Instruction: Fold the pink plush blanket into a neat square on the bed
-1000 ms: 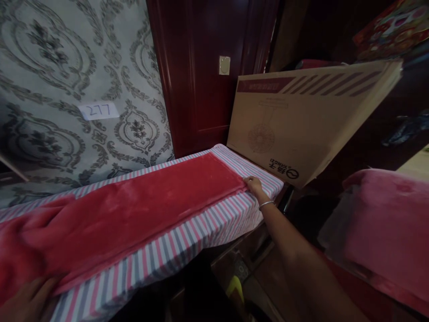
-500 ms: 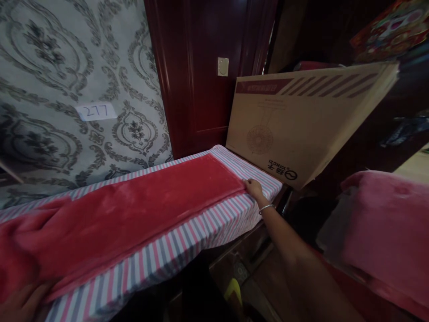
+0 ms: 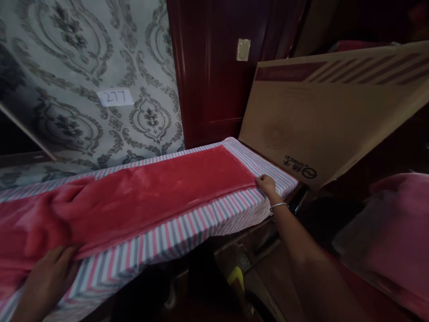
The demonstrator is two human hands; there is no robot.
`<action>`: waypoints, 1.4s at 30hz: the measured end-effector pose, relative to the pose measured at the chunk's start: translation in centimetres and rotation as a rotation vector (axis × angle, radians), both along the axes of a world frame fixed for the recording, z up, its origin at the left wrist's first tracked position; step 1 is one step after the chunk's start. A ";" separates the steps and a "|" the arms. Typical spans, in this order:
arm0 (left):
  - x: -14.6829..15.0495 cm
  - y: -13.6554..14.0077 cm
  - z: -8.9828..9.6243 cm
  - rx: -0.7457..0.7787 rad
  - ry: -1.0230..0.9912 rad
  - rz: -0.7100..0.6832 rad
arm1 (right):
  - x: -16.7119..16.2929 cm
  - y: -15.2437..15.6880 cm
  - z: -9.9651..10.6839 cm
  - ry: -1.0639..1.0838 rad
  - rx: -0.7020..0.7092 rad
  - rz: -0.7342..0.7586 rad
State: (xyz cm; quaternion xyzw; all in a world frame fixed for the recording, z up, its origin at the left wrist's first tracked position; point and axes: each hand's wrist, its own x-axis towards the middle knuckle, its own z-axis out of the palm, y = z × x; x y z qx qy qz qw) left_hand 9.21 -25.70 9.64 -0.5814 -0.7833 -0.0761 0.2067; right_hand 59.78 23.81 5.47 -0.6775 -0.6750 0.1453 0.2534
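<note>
left hand bends over the near edge of a red plush blanket, whether gripping i cannot tell; rumpled there, the blanket lies rightward as a long flat strip on striped cloth, its near corner pinched by the right hand.
</note>
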 end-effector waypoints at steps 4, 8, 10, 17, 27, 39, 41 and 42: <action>-0.2 -0.6 -0.9 0.111 -0.013 0.053 | -0.7 0.1 -0.2 -0.038 0.002 0.025; -0.3 -1.0 -0.9 0.056 0.052 0.069 | -0.5 0.1 0.1 -0.053 0.019 0.027; -0.4 -1.2 -1.1 0.041 0.084 0.063 | -0.1 0.0 0.2 -0.044 0.052 0.009; -1.0 -1.5 -1.7 -0.043 0.119 0.079 | 0.0 -1.1 -1.0 -0.013 0.099 -0.068; -0.7 -1.5 -1.6 0.013 0.076 0.076 | 0.1 -1.7 -0.6 -0.002 0.141 -0.051; 4.8 1.8 -0.4 0.071 -0.071 -0.126 | -0.2 -3.1 -0.9 -0.059 0.110 -0.035; 7.7 4.9 -0.5 0.101 -0.085 -0.222 | -0.2 -3.1 -1.0 -0.075 0.111 -0.038; 9.2 6.8 -0.5 0.103 -0.099 -0.273 | -0.2 -3.1 -1.0 -0.084 0.112 -0.040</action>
